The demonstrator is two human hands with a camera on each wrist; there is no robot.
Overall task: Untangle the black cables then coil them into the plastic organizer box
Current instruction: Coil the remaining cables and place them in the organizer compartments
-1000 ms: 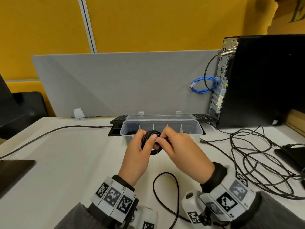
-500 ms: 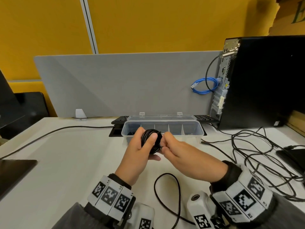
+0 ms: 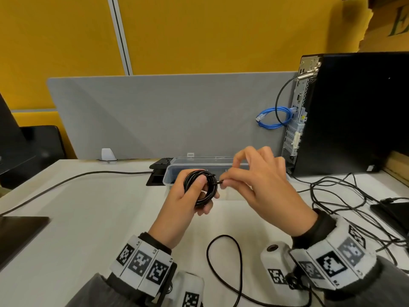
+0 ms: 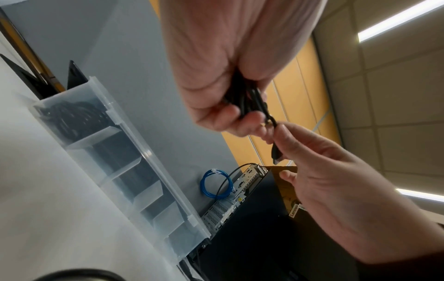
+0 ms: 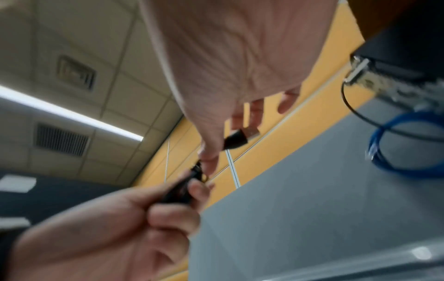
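Observation:
My left hand (image 3: 194, 193) grips a small coil of black cable (image 3: 200, 188), thumb across its middle, above the white desk in front of the clear plastic organizer box (image 3: 170, 176). My right hand (image 3: 225, 181) pinches the coil's free end by its USB plug (image 4: 276, 154) just right of the coil, its other fingers raised. The left wrist view shows the plug (image 5: 236, 139) held between thumb and forefinger, and another black coil (image 4: 72, 117) lying in the box's (image 4: 149, 157) end compartment. A loose black cable loop (image 3: 223, 262) lies on the desk between my wrists.
A tangle of black cables (image 3: 345, 200) spreads over the desk at right, before a black computer tower (image 3: 354, 111) with a blue network cable (image 3: 274, 118). A grey divider (image 3: 166, 116) stands behind the box. One long black cable (image 3: 66, 180) runs left. Dark flat devices (image 3: 20, 233) lie at both edges.
Both hands have risen slightly. My right hand has drawn back to the right from the coil, pulling the cable's end out straight, with its other fingers lifted.

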